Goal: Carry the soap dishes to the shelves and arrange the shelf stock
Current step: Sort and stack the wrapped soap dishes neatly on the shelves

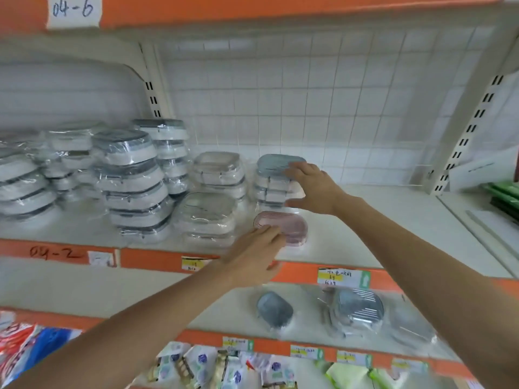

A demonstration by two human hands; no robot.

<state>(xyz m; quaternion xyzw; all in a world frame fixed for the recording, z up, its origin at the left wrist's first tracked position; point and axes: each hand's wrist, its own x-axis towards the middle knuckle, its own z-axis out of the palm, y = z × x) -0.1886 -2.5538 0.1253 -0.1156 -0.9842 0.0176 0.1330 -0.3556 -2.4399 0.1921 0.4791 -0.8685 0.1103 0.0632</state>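
Observation:
A stack of wrapped soap dishes with a grey-blue top (276, 175) stands on the middle shelf (379, 220). My right hand (311, 188) spans the stack's right side, fingers on the top dish and thumb low on the stack. In front of it lies a single pink soap dish (292, 227). My left hand (257, 252) reaches over the shelf edge, its straight fingertips touching the pink dish's left end. Two clear-lidded stacks (217, 171) (207, 214) stand just left of these.
Several taller stacks of grey-and-white dishes (132, 181) fill the shelf's left half. The lower shelf holds a grey dish (273, 308) and a wrapped ribbed dish (356, 304). Packaged goods (219, 366) crowd the bottom shelf. A slotted upright (463, 136) bounds the right.

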